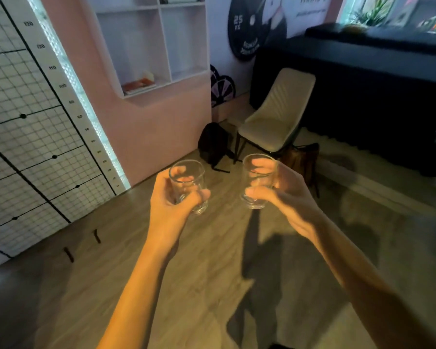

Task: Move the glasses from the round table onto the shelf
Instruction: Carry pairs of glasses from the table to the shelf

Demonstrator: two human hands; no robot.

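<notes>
One clear tumbler point(188, 186) is gripped in the left hand point(173, 197) and a second tumbler point(258, 181) in the right hand point(282, 195), both held upright below the white wall shelf point(149, 46). The glass is probably light, smooth and fragile, so the side wall should be clasped.

Gym lounge: weight-plate wall mural point(256, 28), height-scale wall chart point(68, 94), white cubby shelf point(159, 46), chair point(277, 114).

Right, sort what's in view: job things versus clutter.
Job: left glass in left hand; right glass in right hand; shelf.
Clutter: chair, backpack, brown bag, wall grid.
</notes>
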